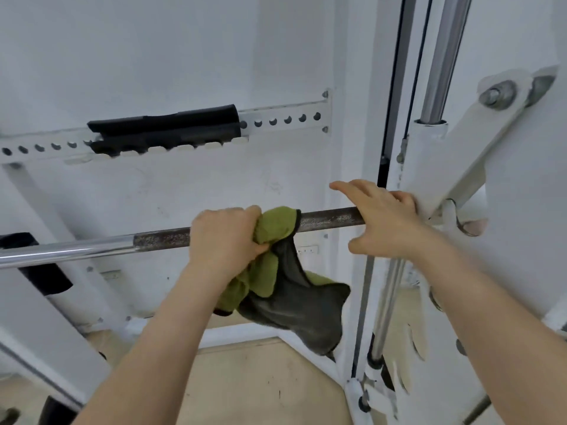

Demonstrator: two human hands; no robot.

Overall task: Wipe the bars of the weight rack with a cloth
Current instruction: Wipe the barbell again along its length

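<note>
Head view
Bar: the bar [325, 218] runs nearly level across the frame, left to right, rising slightly toward the right; its left stretch is shiny and smooth, the middle and right stretch dark and rough.
Cloth: the cloth [276, 223], green on one face and grey on the other, is wrapped over the rough part of the bar, with a long grey tail hanging loose below it.
Left hand: the left hand [225, 237] is closed round the bar with the cloth bunched under its fingers and thumb — a full fist grip, not a pinch.
Right hand: the right hand [383, 219] rests on the bar just to the right of the cloth, fingers loosely spread and draped over the top, thumb below; it grips nothing but bare metal.
Rack: the white upright [372, 124] stands right behind the right hand, and a slanted white bracket [472, 142] meets the bar's end there.
Wall rail: a white strip with a row of holes [288, 119] sits higher up, partly covered by a black pad [165, 127].

What the next move turns on
Axis: wiping must follow the bar's long line, sideways.
Nearer hand: the left holds the cloth; bare rough bar lies between the two hands, so I judge a slide rightward — toward the steadying right hand — covers it, with the shiny stretch lying leftward.
</note>
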